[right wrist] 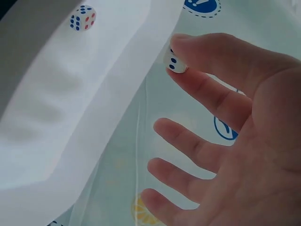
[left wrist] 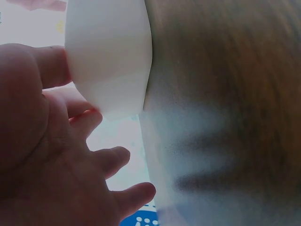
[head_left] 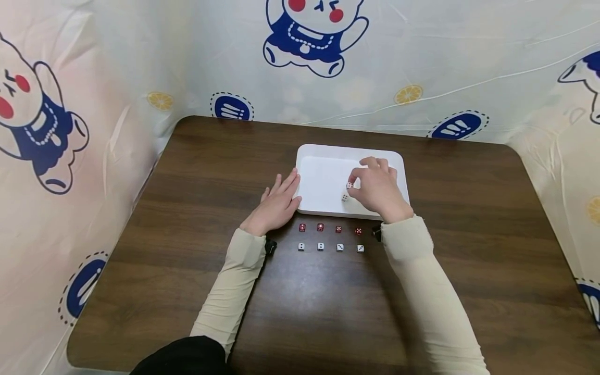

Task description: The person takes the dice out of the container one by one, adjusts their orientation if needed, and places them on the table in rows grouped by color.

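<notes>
A cartoon-printed cloth screen [head_left: 422, 62] walls off three sides of a dark wooden desk [head_left: 187, 208], shutting the work area in. Toward the far edge of the desk, about midway along it, sits a white tray [head_left: 323, 156] with a raised rim that keeps loose dice from rolling off. The left hand [head_left: 276, 204] lies flat on the desk with straight fingers against the tray's left rim, seemingly to steady it; its grip holds nothing. The right hand [head_left: 377, 188] hovers over the tray's near right part, its grip pinching a white die [right wrist: 174, 63] between thumb and forefinger, the other fingers spread loose. A second white die [right wrist: 83, 18] lies on the tray floor just below. Between the tray's near rim and the person, two tidy rows run parallel to it: four red dice [head_left: 329, 228], then four white dice [head_left: 330, 247], evenly spaced as if sorted by colour.
</notes>
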A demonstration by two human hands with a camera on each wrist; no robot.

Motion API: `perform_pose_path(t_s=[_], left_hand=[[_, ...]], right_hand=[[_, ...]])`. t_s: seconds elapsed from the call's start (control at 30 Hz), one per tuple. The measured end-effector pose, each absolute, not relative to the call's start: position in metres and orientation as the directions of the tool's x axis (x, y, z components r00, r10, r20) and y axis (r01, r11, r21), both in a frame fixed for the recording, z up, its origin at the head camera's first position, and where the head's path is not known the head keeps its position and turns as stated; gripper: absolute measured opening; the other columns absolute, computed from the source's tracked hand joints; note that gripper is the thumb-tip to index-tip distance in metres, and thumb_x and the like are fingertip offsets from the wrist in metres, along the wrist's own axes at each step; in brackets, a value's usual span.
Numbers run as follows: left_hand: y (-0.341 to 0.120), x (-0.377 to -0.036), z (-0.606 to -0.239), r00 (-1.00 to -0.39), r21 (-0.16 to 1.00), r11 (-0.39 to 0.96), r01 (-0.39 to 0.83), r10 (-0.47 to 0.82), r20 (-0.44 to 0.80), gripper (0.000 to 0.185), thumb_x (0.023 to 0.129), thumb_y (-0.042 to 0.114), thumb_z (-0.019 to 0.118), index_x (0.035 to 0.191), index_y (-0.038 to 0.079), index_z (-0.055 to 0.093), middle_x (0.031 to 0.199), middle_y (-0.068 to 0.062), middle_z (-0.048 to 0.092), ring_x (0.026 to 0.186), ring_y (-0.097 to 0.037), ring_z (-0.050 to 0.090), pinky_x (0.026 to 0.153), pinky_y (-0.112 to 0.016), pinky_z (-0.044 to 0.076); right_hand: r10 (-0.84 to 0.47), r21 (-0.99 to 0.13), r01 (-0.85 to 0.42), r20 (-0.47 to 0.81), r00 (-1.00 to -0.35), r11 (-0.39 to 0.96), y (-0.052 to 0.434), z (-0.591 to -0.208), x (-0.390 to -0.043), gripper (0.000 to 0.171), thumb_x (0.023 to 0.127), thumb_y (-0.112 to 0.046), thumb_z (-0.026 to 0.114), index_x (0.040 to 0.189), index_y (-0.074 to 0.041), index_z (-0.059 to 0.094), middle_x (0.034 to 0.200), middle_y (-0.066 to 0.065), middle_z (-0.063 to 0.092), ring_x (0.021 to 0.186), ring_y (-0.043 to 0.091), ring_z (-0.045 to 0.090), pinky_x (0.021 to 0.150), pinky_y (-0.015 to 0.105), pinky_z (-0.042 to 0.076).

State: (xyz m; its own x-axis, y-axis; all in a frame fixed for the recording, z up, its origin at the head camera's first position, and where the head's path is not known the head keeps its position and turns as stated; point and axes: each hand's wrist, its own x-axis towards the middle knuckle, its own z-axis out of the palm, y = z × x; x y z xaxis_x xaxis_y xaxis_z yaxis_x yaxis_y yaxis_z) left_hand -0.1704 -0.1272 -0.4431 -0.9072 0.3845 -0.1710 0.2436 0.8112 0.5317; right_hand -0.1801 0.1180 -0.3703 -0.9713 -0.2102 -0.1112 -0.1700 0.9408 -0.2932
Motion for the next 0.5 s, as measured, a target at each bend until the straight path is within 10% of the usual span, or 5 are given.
perform_pose_path(t_s=[0.5], left_hand=[[-0.127,-0.170,-0.442,-0.907,0.526,0.816,0.239,0.381,-0.178,0.059,0.105,0.036,0.032,0.156,0.018,0.011,0.163,0.009,-0.004,0.151,-0.032,-0.002,0.115,-0.065,0.011]], right_hand=[[-0.242,-0.301,-0.203,-0.099,-0.965,0.932,0.135,-0.363,-0.157,0.012,0.086,-0.021,0.065,0.091,-0.013,0.073,0.140,0.020,0.047,0.133,0.044,0.028,0.101,0.063,0.022]])
